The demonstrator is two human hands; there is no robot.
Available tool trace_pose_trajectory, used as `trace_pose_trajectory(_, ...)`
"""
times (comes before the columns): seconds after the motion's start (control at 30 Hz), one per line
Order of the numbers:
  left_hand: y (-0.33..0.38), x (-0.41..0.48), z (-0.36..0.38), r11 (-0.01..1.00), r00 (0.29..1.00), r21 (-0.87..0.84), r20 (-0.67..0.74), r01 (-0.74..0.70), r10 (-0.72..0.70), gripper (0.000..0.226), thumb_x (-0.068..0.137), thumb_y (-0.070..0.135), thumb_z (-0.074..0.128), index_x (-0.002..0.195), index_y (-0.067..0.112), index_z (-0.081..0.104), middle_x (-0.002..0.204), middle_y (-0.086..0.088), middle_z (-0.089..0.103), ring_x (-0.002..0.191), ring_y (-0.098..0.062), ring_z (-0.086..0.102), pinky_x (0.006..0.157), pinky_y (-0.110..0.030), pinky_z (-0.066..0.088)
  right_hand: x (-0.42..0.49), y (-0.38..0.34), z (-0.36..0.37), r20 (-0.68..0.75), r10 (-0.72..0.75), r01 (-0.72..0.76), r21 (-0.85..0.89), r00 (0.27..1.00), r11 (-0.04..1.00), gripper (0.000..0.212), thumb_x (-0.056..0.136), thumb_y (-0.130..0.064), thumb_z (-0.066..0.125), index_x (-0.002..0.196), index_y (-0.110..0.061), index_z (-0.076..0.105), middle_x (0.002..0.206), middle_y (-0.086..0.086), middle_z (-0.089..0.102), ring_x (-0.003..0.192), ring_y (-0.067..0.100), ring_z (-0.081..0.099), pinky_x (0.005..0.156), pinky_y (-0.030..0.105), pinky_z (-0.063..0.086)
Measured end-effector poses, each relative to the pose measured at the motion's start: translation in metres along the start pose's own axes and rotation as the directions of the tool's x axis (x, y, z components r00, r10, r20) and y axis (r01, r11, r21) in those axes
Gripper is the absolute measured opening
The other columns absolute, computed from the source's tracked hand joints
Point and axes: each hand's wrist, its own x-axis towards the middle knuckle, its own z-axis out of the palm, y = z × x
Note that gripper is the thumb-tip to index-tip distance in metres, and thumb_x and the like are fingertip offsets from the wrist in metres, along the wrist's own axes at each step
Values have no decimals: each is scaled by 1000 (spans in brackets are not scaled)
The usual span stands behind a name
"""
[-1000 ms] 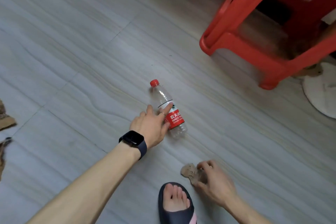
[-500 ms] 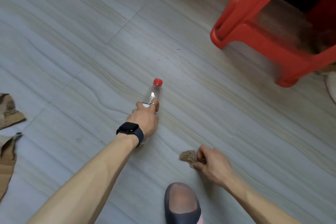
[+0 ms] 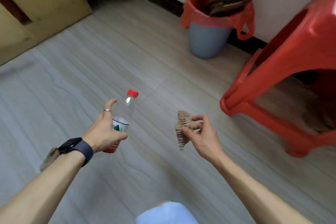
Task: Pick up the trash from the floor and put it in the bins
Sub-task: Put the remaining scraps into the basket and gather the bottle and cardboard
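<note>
My left hand (image 3: 106,131) grips a clear plastic bottle (image 3: 127,109) with a red cap, holding it off the floor with the cap pointing up and away. My right hand (image 3: 201,133) pinches a torn scrap of brown corrugated cardboard (image 3: 182,128) between thumb and fingers, also in the air. A blue-grey bin (image 3: 209,42) lined with a red bag stands against the far wall, with cardboard pieces sticking out of it. Both hands are well short of the bin.
A red plastic stool (image 3: 283,71) stands at the right, close to the bin. A yellowish cabinet (image 3: 41,0) fills the far left. Another cardboard scrap (image 3: 49,158) lies on the grey floor beside my left wrist.
Both hands lifted their items off the floor: the bottle and the cardboard scrap are now in the air. The view has tilted up, bringing the bin and wall into sight.
</note>
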Motion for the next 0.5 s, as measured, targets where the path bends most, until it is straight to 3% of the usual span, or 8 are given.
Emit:
trace_pose_trajectory(0.1,55,25,-57,993,992,-17,-61,-114,112,106,65,22,77,145,45,12,114,-8,50,97,-24,56,86,-35,45,31,-41,-33,-37,-12,15,89,999,996,51,84,-39,73,124,-44,40,89,-13,68,78,0,60,77,28,44)
trace_pose_trajectory(0.17,86,38,-86,985,980,6,-96,-173,173,99,62,34,75,140,52,17,112,-6,56,98,-23,57,91,-38,47,50,-60,-44,-92,-25,35,114,995,993,44,85,-39,73,122,-40,49,88,-12,69,77,5,63,82,35,49)
trace_pose_trajectory(0.3,151,68,-121,944,928,-23,-195,-329,319,86,70,41,80,135,51,26,109,0,57,98,-21,58,89,-37,46,91,-105,-73,-232,-80,126,192,970,973,28,89,-35,69,114,-32,55,87,-5,70,64,10,69,80,46,56)
trace_pose_trajectory(0.5,275,174,-124,842,846,-214,-340,-495,411,76,66,39,83,127,43,37,99,15,62,94,-12,62,82,-29,46,180,-178,-149,-543,-118,274,215,831,938,11,92,-29,65,100,-29,58,84,-7,73,59,7,70,77,40,58)
